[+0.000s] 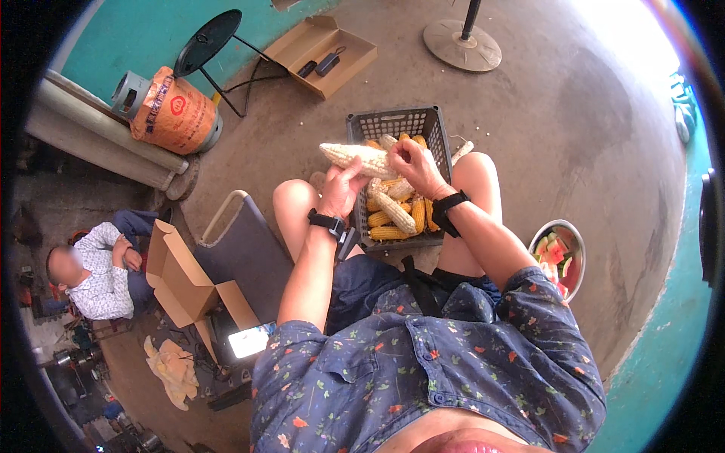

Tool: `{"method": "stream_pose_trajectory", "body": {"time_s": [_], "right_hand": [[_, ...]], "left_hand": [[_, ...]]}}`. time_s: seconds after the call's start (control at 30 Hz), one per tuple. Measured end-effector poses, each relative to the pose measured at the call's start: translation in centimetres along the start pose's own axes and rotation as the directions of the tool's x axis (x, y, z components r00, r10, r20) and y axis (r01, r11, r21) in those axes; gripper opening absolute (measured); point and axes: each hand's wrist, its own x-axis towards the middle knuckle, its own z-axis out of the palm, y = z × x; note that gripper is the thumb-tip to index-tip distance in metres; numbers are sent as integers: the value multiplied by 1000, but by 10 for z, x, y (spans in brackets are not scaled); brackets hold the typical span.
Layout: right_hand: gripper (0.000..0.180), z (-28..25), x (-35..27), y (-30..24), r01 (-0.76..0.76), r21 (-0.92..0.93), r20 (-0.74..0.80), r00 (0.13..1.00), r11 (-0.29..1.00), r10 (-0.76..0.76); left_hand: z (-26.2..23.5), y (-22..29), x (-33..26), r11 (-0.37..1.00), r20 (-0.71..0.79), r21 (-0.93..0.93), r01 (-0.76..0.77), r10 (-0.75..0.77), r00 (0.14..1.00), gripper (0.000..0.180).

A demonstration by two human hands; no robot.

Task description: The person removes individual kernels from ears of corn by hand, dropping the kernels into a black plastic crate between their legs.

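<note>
Kernels (341, 153) are mostly remaining on the tapered cream-white corncob (368, 160); left hand (340, 189) is gripping it, right hand (420, 169) is pinching its end.

The pale elongated corn cob (368, 156) looks bumpy and matt, the black rectangular latticed crate (389, 121) matt plastic, the round silvery bowl (577, 248) smooth, shiny metal.

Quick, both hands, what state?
Left hand: closed, holding a white corn cob.
Right hand: curled at the cob's right end; whether it grips cannot be told.
</note>
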Motion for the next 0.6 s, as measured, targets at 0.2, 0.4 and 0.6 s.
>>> {"method": "stream_pose_trajectory", "body": {"time_s": [0.2, 0.4, 0.6], "right_hand": [[23, -5, 3, 12, -192, 273, -56, 975, 943, 214], [20, -4, 1, 2, -103, 88, -99, 989, 991, 112], [17, -9, 3, 11, -68, 7, -92, 993, 998, 68]], "left_hand": [[-6, 0, 4, 999, -102, 20, -50, 52, 993, 33], [-14, -2, 2, 997, -68, -47, -59, 56, 996, 32], [-12, -1, 6, 986, -88, -114, -121, 111, 990, 36]]}}
